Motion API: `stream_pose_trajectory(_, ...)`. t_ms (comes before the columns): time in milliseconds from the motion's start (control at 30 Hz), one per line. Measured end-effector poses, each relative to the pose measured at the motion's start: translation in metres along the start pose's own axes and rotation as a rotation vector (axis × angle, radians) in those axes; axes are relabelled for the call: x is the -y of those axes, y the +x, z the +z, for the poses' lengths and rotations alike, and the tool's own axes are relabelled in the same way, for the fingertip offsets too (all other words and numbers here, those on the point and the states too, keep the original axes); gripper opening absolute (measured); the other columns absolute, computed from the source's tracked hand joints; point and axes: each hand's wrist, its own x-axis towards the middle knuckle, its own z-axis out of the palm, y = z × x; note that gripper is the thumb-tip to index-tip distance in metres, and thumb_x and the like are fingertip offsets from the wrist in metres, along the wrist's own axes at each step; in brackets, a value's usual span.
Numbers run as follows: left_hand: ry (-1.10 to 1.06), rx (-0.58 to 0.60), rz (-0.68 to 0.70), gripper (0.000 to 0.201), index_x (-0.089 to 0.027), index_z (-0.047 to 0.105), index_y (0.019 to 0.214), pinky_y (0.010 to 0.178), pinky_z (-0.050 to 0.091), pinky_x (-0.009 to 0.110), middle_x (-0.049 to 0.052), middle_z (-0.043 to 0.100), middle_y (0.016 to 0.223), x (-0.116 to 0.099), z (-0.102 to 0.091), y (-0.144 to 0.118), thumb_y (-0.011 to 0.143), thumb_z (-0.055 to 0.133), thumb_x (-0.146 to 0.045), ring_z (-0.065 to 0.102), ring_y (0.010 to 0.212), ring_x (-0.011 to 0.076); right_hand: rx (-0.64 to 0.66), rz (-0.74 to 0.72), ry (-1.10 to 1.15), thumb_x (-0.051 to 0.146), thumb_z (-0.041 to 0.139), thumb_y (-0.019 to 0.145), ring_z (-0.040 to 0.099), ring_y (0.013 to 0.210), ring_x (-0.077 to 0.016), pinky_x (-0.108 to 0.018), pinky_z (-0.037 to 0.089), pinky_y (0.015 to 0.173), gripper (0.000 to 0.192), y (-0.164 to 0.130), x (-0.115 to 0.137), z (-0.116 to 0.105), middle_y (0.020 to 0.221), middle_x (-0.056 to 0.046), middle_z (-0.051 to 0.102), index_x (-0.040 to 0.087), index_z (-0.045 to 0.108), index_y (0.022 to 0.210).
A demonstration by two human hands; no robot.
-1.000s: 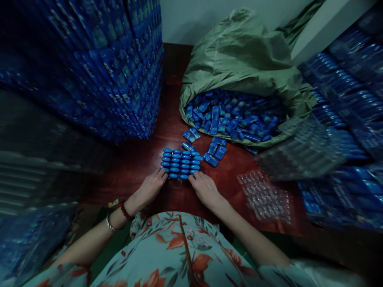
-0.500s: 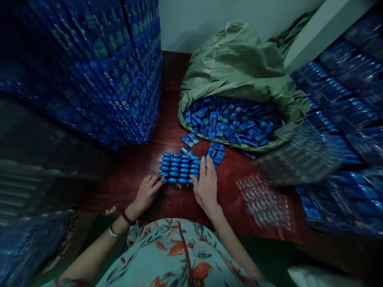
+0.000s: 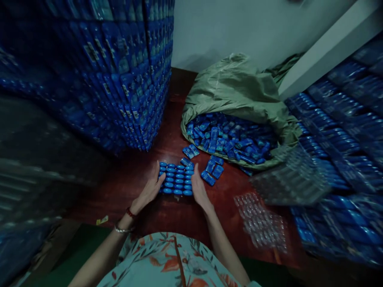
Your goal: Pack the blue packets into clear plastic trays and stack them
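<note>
Fingers of left hand [image 3: 149, 189] lie flat and together against the left edge of the block of blue cases [image 3: 176, 178]; fingers of right hand [image 3: 198, 186] flat and together against its right edge. Block squeezed between both palms, neither hand curled round it. Block sits on the desk [image 3: 167, 211], dead centre of frame, cases packed in tight rows, rounded ends up.

Loose blue cases [image 3: 213, 170] lie at 2 o'clock from the block, just beside the right hand; two more [image 3: 190, 151] at 1 o'clock. Green sack [image 3: 239, 91] further out at 1–2 o'clock, mouth open toward the block, heap of same blue cases [image 3: 230, 137] inside. Clear blister trays [image 3: 263, 221] flat on desk at 4 o'clock, well apart from the block; another stack of clear trays [image 3: 291, 177] at 3 o'clock, blurred. Stacked blue packs [image 3: 119, 75] tall at 10–11 o'clock, near the block. More blue packs [image 3: 341, 159] piled at 3 o'clock along the right side.

Desk: dark red-brown wood, glossy, light glare on it. Yellow scrap [image 3: 102, 220] at its near left edge, 8 o'clock. Pale wall [image 3: 227, 28] behind, white beam [image 3: 326, 52] slanting top right. Room dim.

Labels on stacked packs show white patches, too blurred to read. Left wrist has red bead bracelet [image 3: 130, 212] and a silver bangle [image 3: 122, 229].
</note>
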Motion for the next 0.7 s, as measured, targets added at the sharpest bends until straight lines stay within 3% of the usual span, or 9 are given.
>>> stream_pose_trajectory(167,-0.014,-0.056,-0.026,0.071,-0.014,0.009,0.147,0.115,0.013,0.043,0.014,0.014,0.153,-0.001,0.009,-0.006,0.092,0.03,-0.054,0.013,0.141,0.023,0.096,-0.043,-0.137,0.056,0.025,0.092,0.003,0.142,-0.02,-0.046,0.011,0.114,0.075,0.004,-0.007,0.013,0.154,-0.011,0.0,0.015,-0.007,0.147)
stream_pose_trajectory(300,0.077,-0.128,-0.023,0.065,-0.016,0.011,0.146,0.114,0.018,0.046,0.015,0.016,0.153,-0.004,0.008,-0.002,0.094,0.028,-0.05,0.012,0.141,0.0245,0.063,-0.083,-0.358,0.048,0.017,0.095,0.003,0.141,-0.0244,-0.058,0.011,0.11,0.064,0.007,0.004,0.002,0.154,-0.013,0.003,0.019,-0.009,0.146)
stream_pose_trajectory(433,0.412,-0.346,0.13,0.058,-0.018,0.011,0.147,0.11,0.017,0.057,0.013,0.012,0.153,-0.021,0.001,0.008,0.096,0.028,-0.04,0.006,0.141,0.0281,-0.283,-0.288,-0.535,0.047,0.019,0.095,0.001,0.141,-0.0306,-0.065,0.014,0.105,0.065,0.017,0.04,-0.025,0.154,-0.014,0.001,0.018,-0.007,0.147)
stream_pose_trajectory(500,0.573,-0.363,0.194,0.057,-0.02,0.012,0.147,0.11,0.021,0.057,0.011,0.015,0.153,-0.027,0.004,0.011,0.095,0.03,-0.037,0.009,0.141,0.028,-0.451,-0.376,-0.57,0.05,0.022,0.092,0.001,0.14,-0.034,-0.066,0.013,0.105,0.07,0.022,0.05,-0.026,0.154,-0.014,-0.001,0.015,-0.002,0.148)
stream_pose_trajectory(600,0.709,-0.24,0.212,0.058,-0.022,0.017,0.146,0.107,0.028,0.058,0.009,0.022,0.151,-0.023,0.019,0.016,0.092,0.037,-0.033,0.017,0.139,0.032,-0.494,-0.468,-0.587,0.049,0.024,0.091,0.014,0.138,-0.0364,-0.068,0.023,0.101,0.068,0.03,0.035,0.0,0.151,-0.016,0.017,0.018,0.001,0.148)
stream_pose_trajectory(700,0.74,-0.177,0.149,0.066,-0.023,0.018,0.145,0.106,0.029,0.059,0.008,0.023,0.149,-0.001,0.037,0.024,0.085,0.045,-0.024,0.02,0.137,0.036,-0.331,-0.489,-0.65,0.049,0.029,0.09,0.04,0.126,-0.0392,-0.067,0.041,0.087,0.064,0.043,0.002,0.034,0.137,-0.015,0.046,0.025,0.013,0.147)
